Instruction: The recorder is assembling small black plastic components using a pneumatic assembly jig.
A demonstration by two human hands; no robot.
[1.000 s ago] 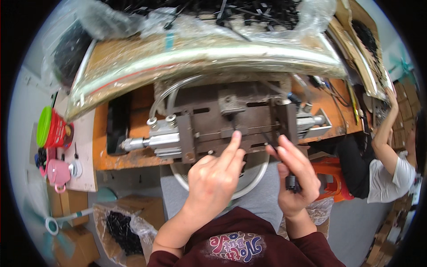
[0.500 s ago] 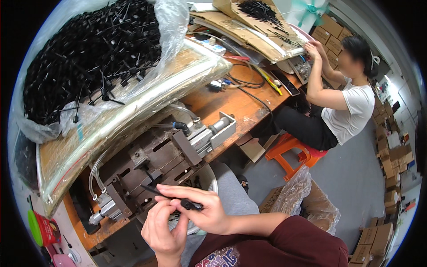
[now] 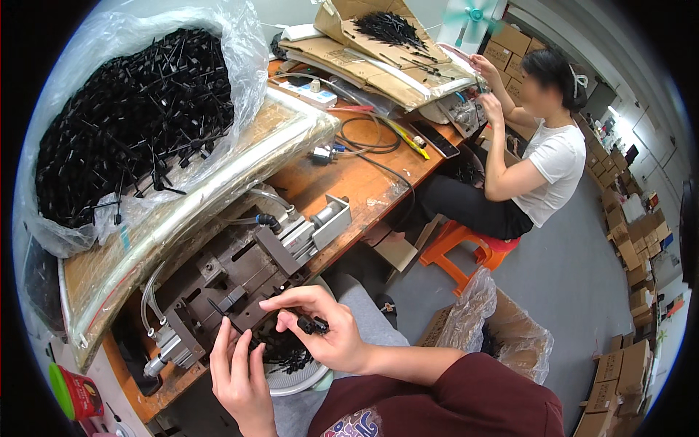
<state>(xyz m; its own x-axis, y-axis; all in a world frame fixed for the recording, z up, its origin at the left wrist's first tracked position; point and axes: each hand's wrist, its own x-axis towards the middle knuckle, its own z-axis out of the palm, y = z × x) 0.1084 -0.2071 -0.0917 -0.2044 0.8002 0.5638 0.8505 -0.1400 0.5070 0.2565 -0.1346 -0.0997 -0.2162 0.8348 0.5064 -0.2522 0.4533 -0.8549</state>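
My left hand pinches a thin black plastic stick with a thicker end; the stick points up toward the metal fixture of the bench machine. Beside it, my right hand curls around small black plastic parts, its index finger stretched toward the left hand. Beneath both hands sits a round white basket with loose black parts in it. The hands are apart from each other and in front of the machine.
A plastic-lined heap of black parts stands at the back left on a wrapped board. To the right, a co-worker sits on an orange stool. Cables and a phone lie on the wooden bench.
My hands have drawn apart: the left moved left with the stick, while the right keeps black parts in its fingers. The view has shifted a little, and the co-worker's hands have moved.
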